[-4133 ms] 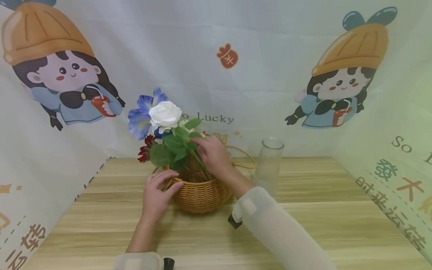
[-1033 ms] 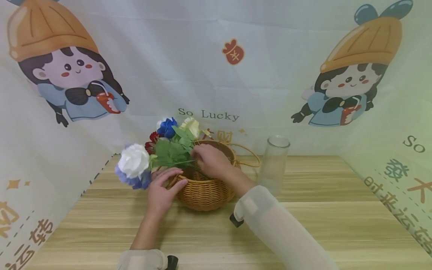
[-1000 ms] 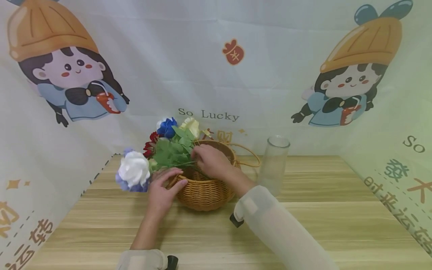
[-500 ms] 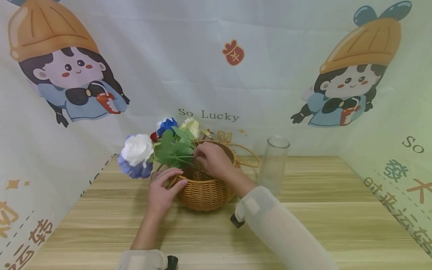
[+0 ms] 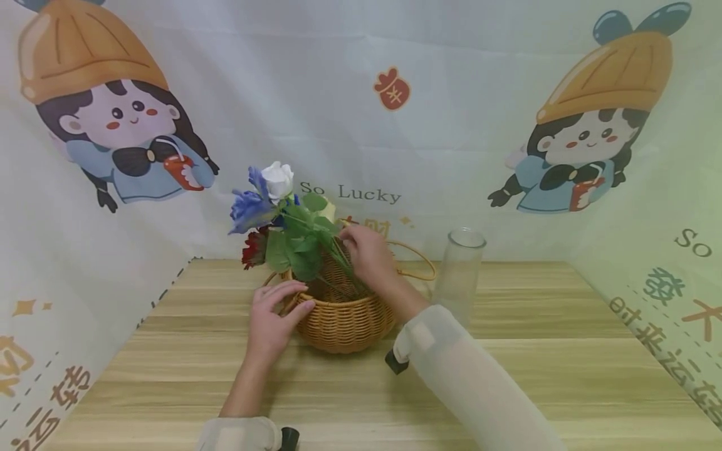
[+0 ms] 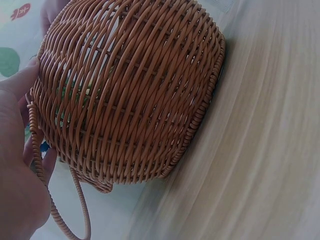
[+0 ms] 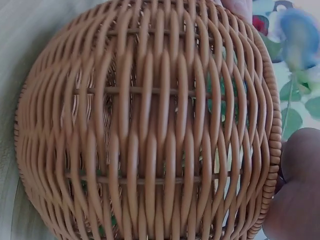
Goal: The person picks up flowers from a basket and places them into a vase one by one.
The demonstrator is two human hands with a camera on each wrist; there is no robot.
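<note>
A round wicker basket [image 5: 344, 329] stands on the table in the head view, with several flowers leaning out of its left side. These are a white rose [image 5: 277, 180], a blue-purple flower [image 5: 249, 210], a dark red flower [image 5: 255, 248] and a yellowish one partly hidden by leaves [image 5: 301, 241]. My left hand [image 5: 273, 322] holds the basket's left rim, its thumb in front. At the rim, the left wrist view shows the thumb and fingers beside the looped handle [image 6: 36, 145]. Above the opening, my right hand [image 5: 369, 257] pinches green stems; its fingertips are partly hidden.
A tall clear glass vase [image 5: 459, 275] stands just right of the basket, close to the right forearm. The other basket handle [image 5: 417, 257] loops out toward it. Printed cloth [image 5: 451, 125] hangs behind the wooden table [image 5: 507, 369].
The white rose and blue-purple flower have risen and swung right from low on the left, now upright above the basket. My right hand has lifted slightly; the left hand stays at the rim.
</note>
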